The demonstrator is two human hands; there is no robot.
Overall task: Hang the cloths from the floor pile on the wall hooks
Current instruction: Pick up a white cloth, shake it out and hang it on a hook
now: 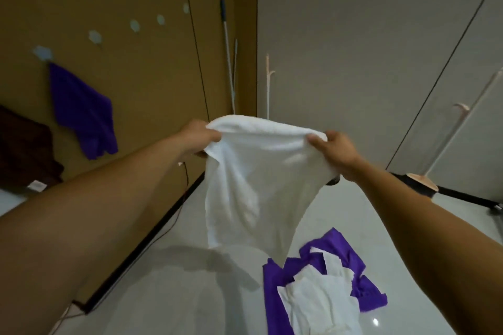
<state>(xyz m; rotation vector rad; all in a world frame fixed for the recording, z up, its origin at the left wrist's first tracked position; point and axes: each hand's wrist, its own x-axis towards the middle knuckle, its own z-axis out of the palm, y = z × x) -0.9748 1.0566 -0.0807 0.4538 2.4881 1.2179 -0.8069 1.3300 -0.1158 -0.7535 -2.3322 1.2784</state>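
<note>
I hold the white cloth [253,185] up by its top edge. My left hand [200,137] pinches one corner and my right hand [336,152] the other, so it hangs open and I can find an edge to hook. It hangs clear of the floor, above the pile [326,288] of purple and white cloths. A purple cloth [84,109] hangs on the wall, and the hook [95,36] beside it looks free, though it's blurry.

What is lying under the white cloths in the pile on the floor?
From beneath the white cloths, purple cloths stick out on the left, top and right. Whether more lies under the middle cannot be seen; the white cloths cover it.
</note>
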